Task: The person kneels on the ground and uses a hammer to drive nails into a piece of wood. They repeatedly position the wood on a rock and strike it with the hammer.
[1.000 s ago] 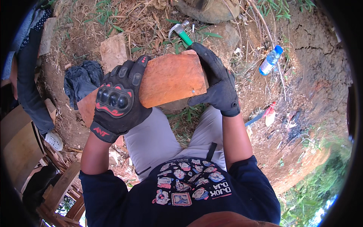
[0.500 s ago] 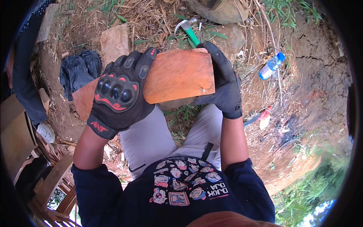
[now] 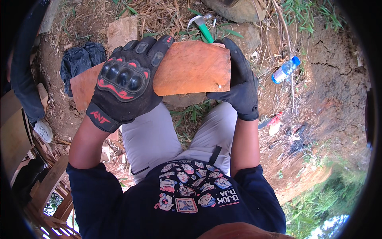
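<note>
A reddish-brown wooden board [image 3: 193,69] is held across my lap between my two gloved hands. My left hand [image 3: 129,79], in a black glove with red marks and hard knuckle guards, lies across it with the fingers closed over the far side. The board's other end shows left of that hand. My right hand [image 3: 239,81], in a black glove, grips the right end, its thumb side close to a small nail head [image 3: 220,86] near the corner. Beyond the right hand, a claw hammer [image 3: 205,32] with a green handle lies on the ground.
A clear bottle with a blue cap [image 3: 284,71] lies to the right. Black crumpled plastic [image 3: 81,59] and a wood offcut [image 3: 121,31] lie at the far left, a large stone [image 3: 238,8] at the far side. Another person's dark-clothed limb [image 3: 26,75] and stacked timber [image 3: 49,191] are left.
Both hands have moved the board slightly away from my body, tipping it a little. The grip on it looks the same.
</note>
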Available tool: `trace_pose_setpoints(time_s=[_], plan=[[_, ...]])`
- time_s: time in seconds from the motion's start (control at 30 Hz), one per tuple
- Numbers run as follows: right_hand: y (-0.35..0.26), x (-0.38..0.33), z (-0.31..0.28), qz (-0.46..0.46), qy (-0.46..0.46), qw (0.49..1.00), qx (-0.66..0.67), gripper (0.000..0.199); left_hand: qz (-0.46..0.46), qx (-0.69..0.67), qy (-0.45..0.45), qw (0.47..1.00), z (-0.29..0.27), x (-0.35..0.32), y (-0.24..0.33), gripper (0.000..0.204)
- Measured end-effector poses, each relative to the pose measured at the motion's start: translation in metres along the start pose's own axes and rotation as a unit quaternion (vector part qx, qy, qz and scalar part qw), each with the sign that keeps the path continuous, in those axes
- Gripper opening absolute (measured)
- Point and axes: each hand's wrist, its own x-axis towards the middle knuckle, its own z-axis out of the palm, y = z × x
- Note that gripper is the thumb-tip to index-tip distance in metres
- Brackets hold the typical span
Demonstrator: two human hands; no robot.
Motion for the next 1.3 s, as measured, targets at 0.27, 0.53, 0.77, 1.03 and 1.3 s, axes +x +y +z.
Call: trace_pose_setpoints(time_s=[0.27,0.53,0.77,1.03,1.3], plan=[[-0.0022,-0.0026,-0.0021,0.012,-0.001,1.0,0.022,0.132,-0.005,-0.01,-0.024,1.0,-0.0066,0.0039,0.0044,0.097],[0.0005,-0.0034,-0.0039,-0.001,-0.011,1.0,0.004,0.133,-0.019,-0.003,-0.021,1.0,0.0002,0.0017,0.0037,0.094],[0.0011,-0.0043,-0.0056,0.005,-0.013,1.0,-0.001,0.136,-0.029,-0.02,-0.025,0.999,-0.0018,0.0029,0.008,0.095],[0.0037,-0.0031,-0.0054,-0.015,-0.009,1.0,0.003,0.135,-0.018,0.004,-0.021,1.0,0.0007,0.0004,0.0027,0.093],[0.0049,-0.0054,-0.0048,-0.001,0.004,0.999,0.033,0.134,-0.004,-0.006,-0.017,1.0,-0.0008,0.0044,0.0066,0.094]])
